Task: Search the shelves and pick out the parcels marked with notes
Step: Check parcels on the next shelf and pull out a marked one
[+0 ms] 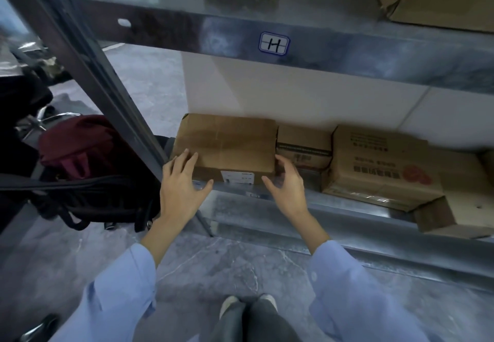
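My left hand (181, 184) and right hand (287, 184) are both open, one at each front corner of the brown box (227, 143). It sits just ahead on the low shelf (334, 209), long side running left to right between them.

Left hand (181, 190), right hand (288, 187) — fingers (186, 160) splayed

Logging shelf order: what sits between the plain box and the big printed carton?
A smaller carton with a dark band, seen in the head view.
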